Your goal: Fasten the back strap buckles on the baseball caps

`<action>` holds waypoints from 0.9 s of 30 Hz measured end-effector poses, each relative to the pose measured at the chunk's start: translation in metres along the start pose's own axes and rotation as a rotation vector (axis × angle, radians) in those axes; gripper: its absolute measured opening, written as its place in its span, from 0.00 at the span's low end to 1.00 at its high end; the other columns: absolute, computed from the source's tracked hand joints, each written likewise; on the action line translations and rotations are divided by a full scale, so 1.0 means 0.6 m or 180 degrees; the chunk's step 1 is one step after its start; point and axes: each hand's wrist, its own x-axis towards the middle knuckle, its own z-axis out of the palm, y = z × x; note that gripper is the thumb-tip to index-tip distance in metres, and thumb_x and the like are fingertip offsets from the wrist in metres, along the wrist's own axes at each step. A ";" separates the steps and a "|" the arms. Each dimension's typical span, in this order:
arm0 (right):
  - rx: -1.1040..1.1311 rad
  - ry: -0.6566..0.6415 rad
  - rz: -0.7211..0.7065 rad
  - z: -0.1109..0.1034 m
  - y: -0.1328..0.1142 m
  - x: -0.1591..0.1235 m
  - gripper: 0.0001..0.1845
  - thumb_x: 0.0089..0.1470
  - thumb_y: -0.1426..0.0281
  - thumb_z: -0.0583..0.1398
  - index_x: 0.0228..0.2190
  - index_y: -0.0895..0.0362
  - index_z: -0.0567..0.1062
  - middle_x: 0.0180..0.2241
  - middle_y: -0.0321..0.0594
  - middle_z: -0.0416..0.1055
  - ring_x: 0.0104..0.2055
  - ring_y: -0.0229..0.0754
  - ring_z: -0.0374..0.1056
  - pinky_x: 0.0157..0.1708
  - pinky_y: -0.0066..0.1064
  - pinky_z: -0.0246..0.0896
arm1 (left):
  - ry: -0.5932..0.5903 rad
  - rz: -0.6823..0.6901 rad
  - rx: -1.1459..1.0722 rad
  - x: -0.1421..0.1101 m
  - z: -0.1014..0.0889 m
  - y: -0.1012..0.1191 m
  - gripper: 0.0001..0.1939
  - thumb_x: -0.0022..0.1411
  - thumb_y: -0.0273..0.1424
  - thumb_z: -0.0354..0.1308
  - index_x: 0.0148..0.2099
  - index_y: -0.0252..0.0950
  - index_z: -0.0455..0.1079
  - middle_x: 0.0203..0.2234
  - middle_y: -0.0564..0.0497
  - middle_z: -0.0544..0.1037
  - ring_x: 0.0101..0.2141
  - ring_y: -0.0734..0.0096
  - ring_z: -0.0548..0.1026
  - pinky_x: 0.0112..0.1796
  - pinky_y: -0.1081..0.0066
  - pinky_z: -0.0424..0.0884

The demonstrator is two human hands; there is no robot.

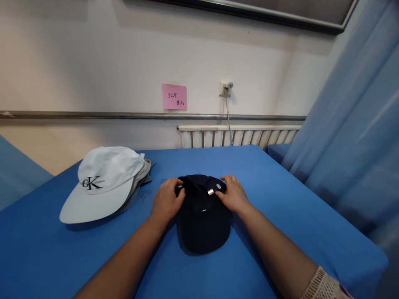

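A black baseball cap (204, 230) lies in the middle of the blue-covered table, its brim toward me and its inside partly showing. My left hand (167, 198) pinches the cap's left edge between thumb and fingers. On the opposite side, my right hand (233, 193) grips the right edge in the same way, close to a small metal strap buckle (210, 192). At the left stands a stack of caps, topped by a white cap (107, 170) with dark "CK" lettering. Grey and darker caps show partly beneath it.
The blue table (274, 236) reaches back to a wall with a radiator (243, 136) and a metal rail (124, 116). A pink note (174, 97) and a plugged-in socket (225, 89) are on the wall. Blue curtain (352, 112) hangs along the right.
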 end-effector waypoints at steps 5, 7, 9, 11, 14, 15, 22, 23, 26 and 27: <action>0.0318 -0.0825 0.0835 -0.003 0.028 0.005 0.15 0.44 0.60 0.68 0.31 0.57 0.77 0.28 0.42 0.75 0.30 0.46 0.71 0.31 0.35 0.64 | 0.0087 -0.0842 0.0024 0.017 -0.014 -0.033 0.20 0.50 0.47 0.62 0.36 0.35 0.72 0.24 0.47 0.77 0.24 0.63 0.75 0.24 0.70 0.64; 0.0757 -0.1208 0.0824 0.002 0.035 0.008 0.10 0.46 0.63 0.66 0.26 0.57 0.75 0.24 0.38 0.74 0.25 0.41 0.68 0.27 0.31 0.61 | -0.0563 -0.0905 -0.0604 0.019 -0.013 -0.045 0.20 0.50 0.50 0.62 0.26 0.37 0.71 0.15 0.51 0.73 0.17 0.67 0.69 0.19 0.72 0.60; 0.1111 -0.1192 0.0631 0.011 0.034 0.010 0.05 0.47 0.69 0.65 0.27 0.56 0.75 0.25 0.36 0.74 0.25 0.39 0.68 0.26 0.29 0.61 | -0.1009 -0.0990 -0.1349 0.018 -0.007 -0.050 0.21 0.52 0.49 0.60 0.21 0.37 0.69 0.10 0.53 0.68 0.12 0.70 0.64 0.16 0.72 0.57; 0.1253 -0.0856 0.0437 0.020 0.027 0.010 0.05 0.47 0.71 0.64 0.30 0.56 0.75 0.27 0.35 0.75 0.27 0.39 0.69 0.28 0.28 0.62 | -0.0927 -0.1029 -0.1743 0.016 -0.001 -0.047 0.18 0.52 0.46 0.60 0.23 0.37 0.71 0.10 0.54 0.68 0.12 0.71 0.64 0.16 0.72 0.59; 0.1211 -0.0203 0.0188 0.021 0.008 0.005 0.07 0.51 0.71 0.61 0.35 0.54 0.74 0.27 0.33 0.75 0.27 0.39 0.69 0.30 0.29 0.64 | -0.0245 -0.0785 -0.1624 0.014 0.001 -0.031 0.13 0.54 0.40 0.59 0.31 0.37 0.76 0.19 0.52 0.75 0.20 0.66 0.72 0.24 0.69 0.68; 0.1159 0.0041 0.0075 0.017 0.001 0.002 0.09 0.52 0.71 0.59 0.38 0.53 0.73 0.27 0.33 0.74 0.27 0.39 0.69 0.30 0.30 0.64 | 0.0090 -0.0598 -0.1542 0.012 -0.002 -0.025 0.12 0.55 0.39 0.57 0.35 0.37 0.77 0.24 0.51 0.78 0.25 0.64 0.75 0.29 0.67 0.71; 0.0817 0.1626 -0.1100 -0.027 -0.024 -0.004 0.08 0.56 0.74 0.54 0.37 0.52 0.68 0.42 0.44 0.74 0.43 0.45 0.72 0.42 0.38 0.67 | 0.1810 0.0864 -0.0960 -0.006 -0.032 0.012 0.12 0.61 0.29 0.54 0.44 0.39 0.77 0.41 0.49 0.79 0.42 0.64 0.77 0.48 0.64 0.71; 0.0806 0.1699 -0.1188 -0.030 -0.024 -0.004 0.08 0.55 0.75 0.54 0.37 0.52 0.68 0.42 0.44 0.74 0.44 0.45 0.72 0.43 0.39 0.67 | 0.1847 0.0891 -0.0956 -0.007 -0.033 0.014 0.12 0.61 0.27 0.54 0.44 0.39 0.77 0.41 0.49 0.79 0.43 0.65 0.76 0.49 0.64 0.71; 0.0839 0.1803 -0.1341 -0.033 -0.025 -0.004 0.10 0.54 0.77 0.54 0.37 0.52 0.67 0.42 0.44 0.73 0.46 0.46 0.71 0.44 0.41 0.67 | 0.1979 0.0837 -0.1148 -0.005 -0.035 0.020 0.11 0.62 0.25 0.53 0.43 0.38 0.76 0.42 0.49 0.78 0.44 0.65 0.76 0.51 0.63 0.70; 0.0865 0.1812 -0.1375 -0.034 -0.025 -0.005 0.10 0.54 0.77 0.54 0.37 0.52 0.67 0.42 0.44 0.73 0.46 0.45 0.71 0.43 0.41 0.68 | 0.2067 0.0798 -0.1252 -0.003 -0.037 0.022 0.10 0.62 0.26 0.53 0.42 0.38 0.75 0.42 0.49 0.78 0.45 0.65 0.76 0.51 0.62 0.70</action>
